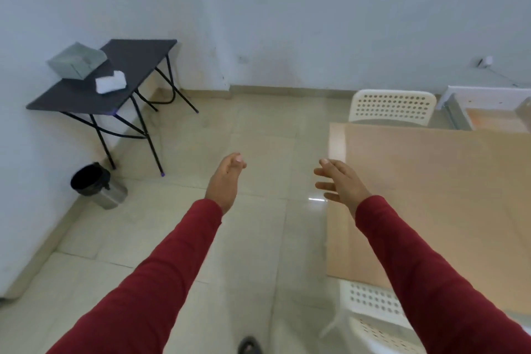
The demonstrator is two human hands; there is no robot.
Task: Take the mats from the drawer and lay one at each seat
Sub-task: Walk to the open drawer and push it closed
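Both arms in red sleeves reach out in front of me over the tiled floor. My left hand (227, 178) is empty, fingers loosely curled but apart. My right hand (339, 181) is empty too, fingers spread, just left of the light wooden dining table (448, 198). One white perforated chair (392, 106) stands at the table's far side and another white chair (373, 313) at its near side. At the far right an open white drawer (485, 112) shows an orange-brown inside. No mat can be made out clearly.
A black folding table (86, 95) stands against the left wall, carrying a grey box (76, 60) and a white packet (110, 82). A steel bin with a black liner (97, 187) sits on the floor below it. Open tiled floor lies between me and the wall.
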